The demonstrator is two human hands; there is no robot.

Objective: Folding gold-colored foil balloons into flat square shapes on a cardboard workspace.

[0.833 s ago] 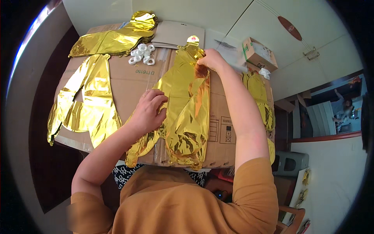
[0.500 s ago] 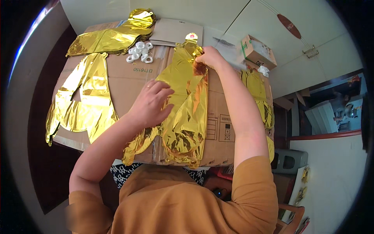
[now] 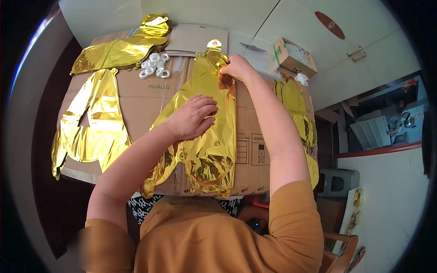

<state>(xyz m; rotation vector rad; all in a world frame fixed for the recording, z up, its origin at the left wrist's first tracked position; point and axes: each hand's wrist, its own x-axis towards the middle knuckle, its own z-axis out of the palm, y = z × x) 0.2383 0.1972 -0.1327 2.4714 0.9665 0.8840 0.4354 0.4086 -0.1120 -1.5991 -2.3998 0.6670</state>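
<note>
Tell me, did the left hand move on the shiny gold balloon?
Yes. The left hand slid right and toward the balloon's top, farther from the white rings side, onto the middle of the gold foil balloon.

Foil balloons point(image 3: 207, 132) shiny gold, mirror-crinkled. Cardboard sheet point(image 3: 136, 98) under them plain brown with black print. Rings point(image 3: 154, 66) on cardboard white. Small box point(image 3: 293, 57) beyond cardboard brown, green-edged.

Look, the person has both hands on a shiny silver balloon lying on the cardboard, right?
Not quite. The balloon is gold, not silver. The head view shows the left hand pressing on its middle and the right hand pinching its far end, as it lies flat on the cardboard.
</note>
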